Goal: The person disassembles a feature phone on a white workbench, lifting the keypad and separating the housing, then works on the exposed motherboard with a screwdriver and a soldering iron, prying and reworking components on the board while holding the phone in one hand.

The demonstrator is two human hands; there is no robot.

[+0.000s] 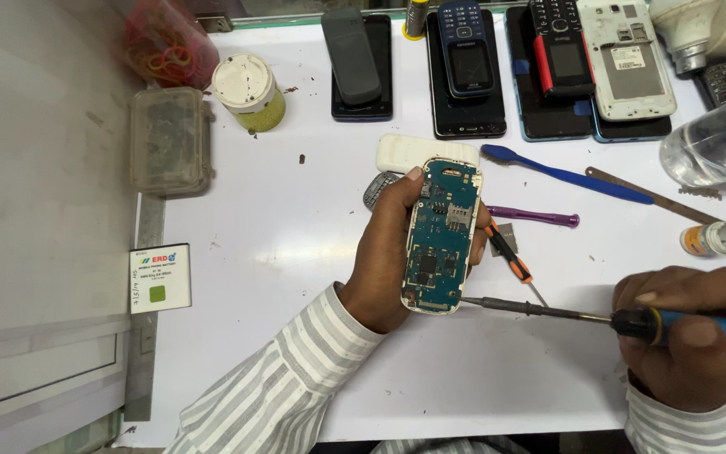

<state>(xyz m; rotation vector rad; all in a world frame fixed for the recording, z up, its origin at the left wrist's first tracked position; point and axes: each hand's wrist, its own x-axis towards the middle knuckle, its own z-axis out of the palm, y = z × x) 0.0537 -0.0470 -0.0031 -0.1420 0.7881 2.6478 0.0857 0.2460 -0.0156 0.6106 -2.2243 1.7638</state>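
My left hand (384, 252) grips an opened small phone (441, 238), its blue-green circuit board facing up inside a white frame. My right hand (695, 336) holds a soldering iron (548, 311) with a blue and yellow handle. The iron's metal tip touches the lower right corner of the board. A white back cover (405, 151) lies just behind the phone, and an orange-handled screwdriver (510, 256) lies right beside it on the white table (296, 235).
Several phones (464, 67) line the far edge. A blue toothbrush (565, 172), purple tool (535, 217), metal blade (665, 202), small pot (716, 240), clear bottle (716, 143), green jar (249, 92), plastic box (168, 139) and white battery (160, 277) lie around.
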